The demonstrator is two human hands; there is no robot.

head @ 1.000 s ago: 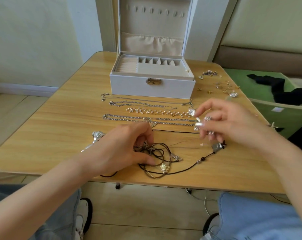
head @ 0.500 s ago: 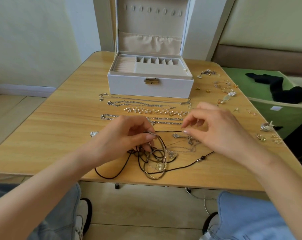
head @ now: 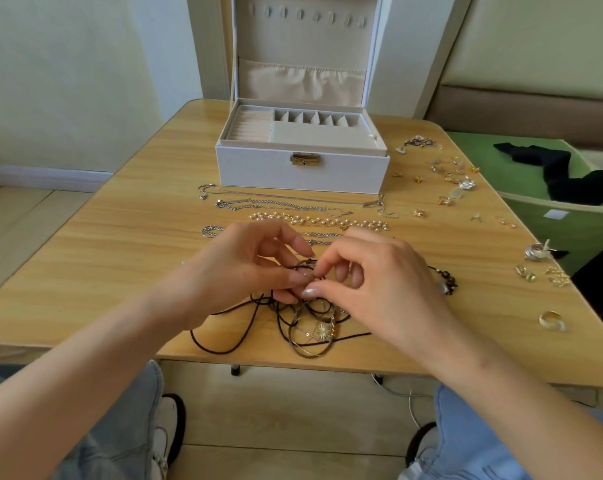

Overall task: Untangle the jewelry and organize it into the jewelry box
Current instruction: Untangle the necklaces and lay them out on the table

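A tangle of black cords and gold chains (head: 307, 323) lies near the table's front edge, with a gold sunburst pendant (head: 322, 330) in it. My left hand (head: 237, 268) and my right hand (head: 379, 282) meet just above the tangle, each pinching strands of it at the top. The white jewelry box (head: 303, 168) stands open at the back of the table, its cream compartments showing. Straightened silver chains (head: 276, 202) and a pearl strand (head: 321, 221) lie in rows between the box and my hands.
Small earrings and charms (head: 449, 171) are scattered on the wooden table (head: 120, 244) to the right, with rings (head: 552, 320) and silver pieces (head: 537, 252) near the right edge. A green bin (head: 570, 220) with black fabric stands beside the table.
My right hand put down the silver piece it held and moved left to the tangle. My left hand lifted slightly, and both now pinch the cords together.
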